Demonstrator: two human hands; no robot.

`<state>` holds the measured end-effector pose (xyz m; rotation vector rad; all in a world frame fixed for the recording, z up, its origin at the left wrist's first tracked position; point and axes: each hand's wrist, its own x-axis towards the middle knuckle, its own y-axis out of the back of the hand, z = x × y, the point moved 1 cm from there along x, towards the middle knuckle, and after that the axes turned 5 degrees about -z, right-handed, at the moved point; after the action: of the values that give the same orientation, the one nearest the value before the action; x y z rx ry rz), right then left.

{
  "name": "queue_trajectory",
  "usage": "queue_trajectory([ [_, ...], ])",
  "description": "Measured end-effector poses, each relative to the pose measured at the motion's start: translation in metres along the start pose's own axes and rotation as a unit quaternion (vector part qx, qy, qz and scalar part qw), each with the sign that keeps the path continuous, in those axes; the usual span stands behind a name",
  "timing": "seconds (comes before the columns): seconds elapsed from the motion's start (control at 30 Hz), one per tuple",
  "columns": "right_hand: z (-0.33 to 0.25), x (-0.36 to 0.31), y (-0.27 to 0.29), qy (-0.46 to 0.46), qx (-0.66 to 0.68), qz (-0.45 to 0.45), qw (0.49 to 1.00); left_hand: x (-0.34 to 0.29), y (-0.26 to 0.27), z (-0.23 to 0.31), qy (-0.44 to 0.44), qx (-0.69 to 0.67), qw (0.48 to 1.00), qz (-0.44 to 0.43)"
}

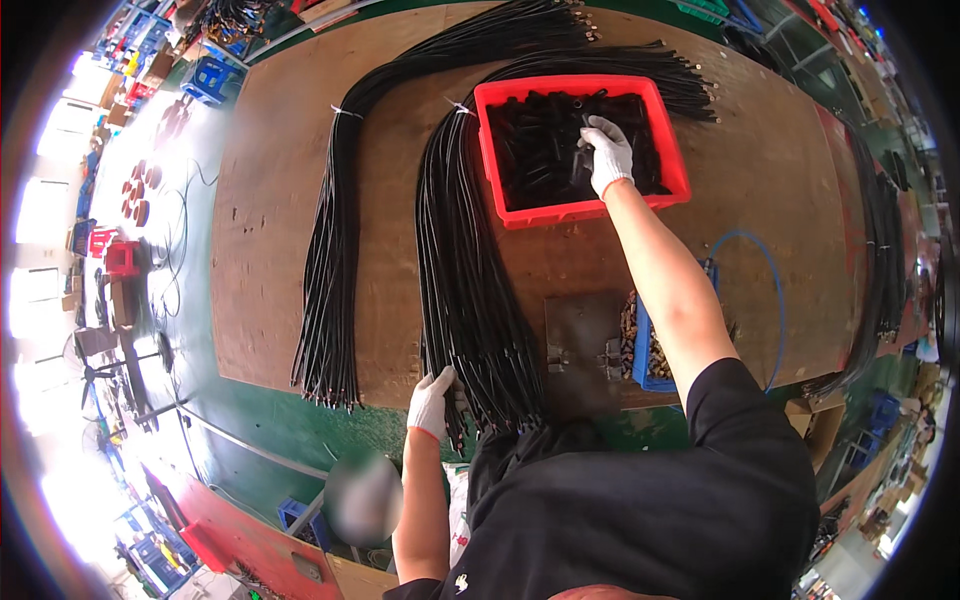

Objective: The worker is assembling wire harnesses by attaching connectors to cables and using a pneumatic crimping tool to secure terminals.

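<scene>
The left hand (pixel 430 402) grips long, thin black cables (pixel 455 260); the right hand (pixel 607 155) pinches short black tubes (pixel 580 162) over a red rectangular plastic bin (pixel 560 213); loose gloved fingers could drop some.

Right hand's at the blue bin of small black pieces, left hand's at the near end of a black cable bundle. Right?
Bin colour is wrong: the head view shows a red bin. The rest stands: right hand at the bin of small black pieces, left hand at the near end of a black cable bundle.
</scene>
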<state>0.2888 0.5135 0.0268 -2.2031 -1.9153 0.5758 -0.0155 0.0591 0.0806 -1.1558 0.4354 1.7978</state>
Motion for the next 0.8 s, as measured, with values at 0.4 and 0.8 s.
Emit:
queue_trajectory([
  [0.4, -0.039, -0.141, -0.028, -0.148, 0.292, -0.215, 0.920, -0.004, 0.004, -0.009, 0.039, -0.049, 0.997, -0.038],
  [0.8, -0.017, -0.347, -0.020, -0.186, 0.277, -0.250, 0.909, -0.007, -0.030, 0.000, 0.064, -0.107, 0.985, -0.123],
])
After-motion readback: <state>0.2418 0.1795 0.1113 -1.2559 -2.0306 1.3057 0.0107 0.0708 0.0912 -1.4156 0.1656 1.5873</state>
